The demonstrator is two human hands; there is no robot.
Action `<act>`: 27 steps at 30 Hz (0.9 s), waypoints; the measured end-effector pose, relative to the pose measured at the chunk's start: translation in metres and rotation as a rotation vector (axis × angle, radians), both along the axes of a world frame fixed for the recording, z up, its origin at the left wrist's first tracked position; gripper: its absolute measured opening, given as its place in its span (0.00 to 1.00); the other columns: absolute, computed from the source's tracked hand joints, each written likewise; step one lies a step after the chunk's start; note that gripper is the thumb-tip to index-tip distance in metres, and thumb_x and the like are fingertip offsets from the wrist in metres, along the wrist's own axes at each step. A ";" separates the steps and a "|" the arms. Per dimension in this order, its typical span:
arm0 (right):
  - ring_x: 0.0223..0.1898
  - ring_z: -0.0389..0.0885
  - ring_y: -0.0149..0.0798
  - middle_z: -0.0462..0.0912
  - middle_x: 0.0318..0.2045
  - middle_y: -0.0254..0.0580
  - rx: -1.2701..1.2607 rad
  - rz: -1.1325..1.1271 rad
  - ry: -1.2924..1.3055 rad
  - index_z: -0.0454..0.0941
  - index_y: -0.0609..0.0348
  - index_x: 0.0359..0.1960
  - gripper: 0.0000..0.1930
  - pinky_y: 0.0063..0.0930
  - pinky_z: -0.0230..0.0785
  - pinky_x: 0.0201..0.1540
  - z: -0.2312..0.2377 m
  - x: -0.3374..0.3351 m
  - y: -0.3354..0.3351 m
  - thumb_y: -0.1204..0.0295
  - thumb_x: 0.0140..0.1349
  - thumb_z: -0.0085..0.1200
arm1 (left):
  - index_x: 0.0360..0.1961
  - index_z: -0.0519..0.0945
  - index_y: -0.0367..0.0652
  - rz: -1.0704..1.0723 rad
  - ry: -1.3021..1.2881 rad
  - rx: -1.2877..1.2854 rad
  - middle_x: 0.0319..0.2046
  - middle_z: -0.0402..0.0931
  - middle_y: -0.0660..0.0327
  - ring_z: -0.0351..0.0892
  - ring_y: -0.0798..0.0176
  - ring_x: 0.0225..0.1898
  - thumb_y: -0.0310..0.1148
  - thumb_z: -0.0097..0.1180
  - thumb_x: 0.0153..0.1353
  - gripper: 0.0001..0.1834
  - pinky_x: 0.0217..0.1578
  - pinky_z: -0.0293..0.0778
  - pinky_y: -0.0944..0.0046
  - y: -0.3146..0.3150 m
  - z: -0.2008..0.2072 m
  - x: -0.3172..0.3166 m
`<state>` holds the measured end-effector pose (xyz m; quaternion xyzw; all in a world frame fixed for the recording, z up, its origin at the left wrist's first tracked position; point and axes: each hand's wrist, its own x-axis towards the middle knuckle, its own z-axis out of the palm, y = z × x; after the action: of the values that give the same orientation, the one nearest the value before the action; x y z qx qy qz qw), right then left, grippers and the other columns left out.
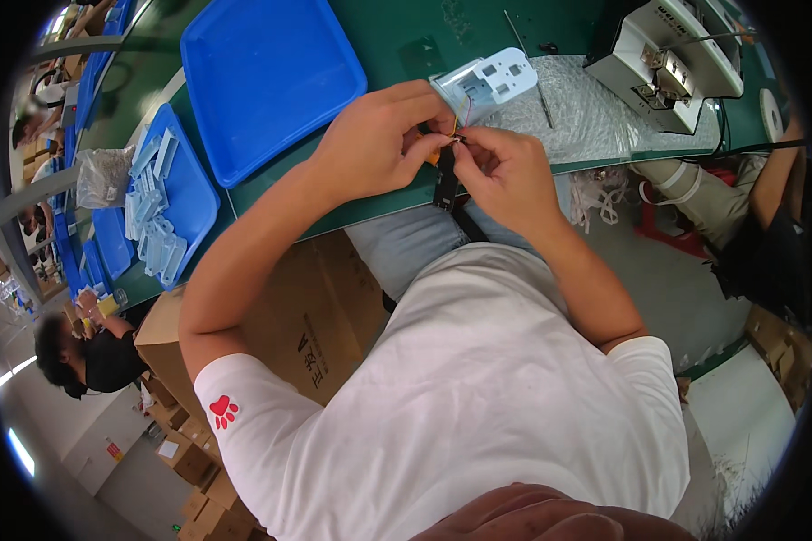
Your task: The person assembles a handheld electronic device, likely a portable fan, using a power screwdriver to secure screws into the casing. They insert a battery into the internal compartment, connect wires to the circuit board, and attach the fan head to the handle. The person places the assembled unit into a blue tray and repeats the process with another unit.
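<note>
Close to the table's front edge, my left hand (383, 135) and my right hand (512, 176) meet in a fingertip pinch. Thin red and yellow wires (467, 112) run between their fingers. A tiny dark piece shows where the tips meet, too small to name. The wires come out of a pale blue plastic housing (507, 76) with square cutouts, which lies just beyond my fingers. Below the fingertips is a black strip-shaped thing (446, 187), with a bit of orange partly hidden behind my left hand.
A large blue tray (275, 135) lies at left. Beside it, another blue tray (203, 212) holds several clear pale blue plastic parts (153, 203). Bubble wrap (573, 122) and a thin metal rod (544, 104) lie at right, near a white-and-black machine (663, 68). Another person sits beyond.
</note>
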<state>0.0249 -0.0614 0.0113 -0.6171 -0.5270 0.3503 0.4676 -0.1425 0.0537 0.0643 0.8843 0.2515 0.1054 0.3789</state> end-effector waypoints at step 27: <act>0.18 0.78 0.51 0.78 0.15 0.50 -0.124 0.109 0.055 0.81 0.63 0.23 0.14 0.40 0.70 0.25 -0.018 0.006 0.020 0.65 0.59 0.58 | 0.38 0.83 0.37 -0.127 0.266 -0.042 0.33 0.85 0.49 0.85 0.45 0.37 0.25 0.63 0.62 0.05 0.38 0.78 0.50 0.025 0.013 0.012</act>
<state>0.0305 -0.0411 -0.0068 -0.6054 -0.5244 0.4239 0.4229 -0.1308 0.0790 0.0775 0.8965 0.2454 -0.0421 0.3665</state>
